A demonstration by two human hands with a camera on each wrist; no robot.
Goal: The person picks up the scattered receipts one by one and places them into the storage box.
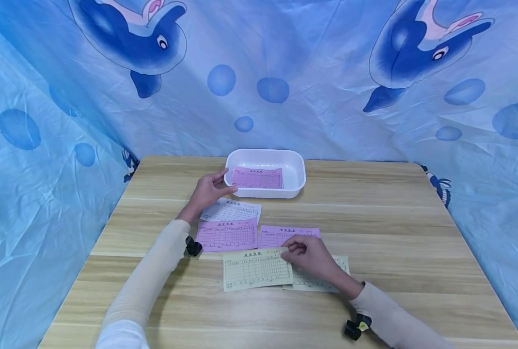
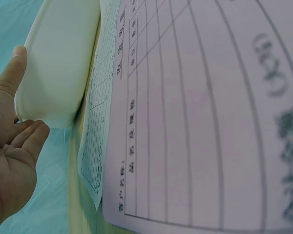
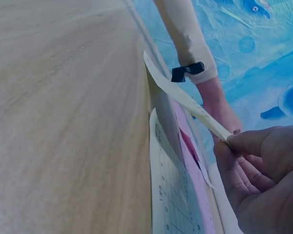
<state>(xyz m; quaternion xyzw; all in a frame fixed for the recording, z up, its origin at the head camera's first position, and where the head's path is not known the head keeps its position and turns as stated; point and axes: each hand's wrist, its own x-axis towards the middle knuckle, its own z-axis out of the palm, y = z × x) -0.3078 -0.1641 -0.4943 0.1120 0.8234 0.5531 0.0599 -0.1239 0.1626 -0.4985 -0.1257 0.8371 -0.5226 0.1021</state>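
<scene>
Between thumb and fingers, my right hand [image 1: 308,257] pinches the upper right corner of a yellow-green receipt slip [image 1: 256,271]. In the right wrist view this slip [image 3: 180,95] is lifted and curves away from the fingertips. My left hand [image 1: 208,189] holds the left end of a white plastic tray [image 1: 298,182], thumb at the front rim and fingers at the side. Inside the tray lies a pink receipt slip [image 1: 257,178]. A second yellow-green slip [image 1: 313,281] is on the table, partly hidden by the right hand.
On the wooden table [image 1: 394,208] lie a white slip [image 1: 237,211] just before the tray, a pink slip [image 1: 228,236] near the left wrist, and another pink slip [image 1: 276,236] by the right hand. A blue dolphin-print cloth [image 1: 328,126] hangs behind the table.
</scene>
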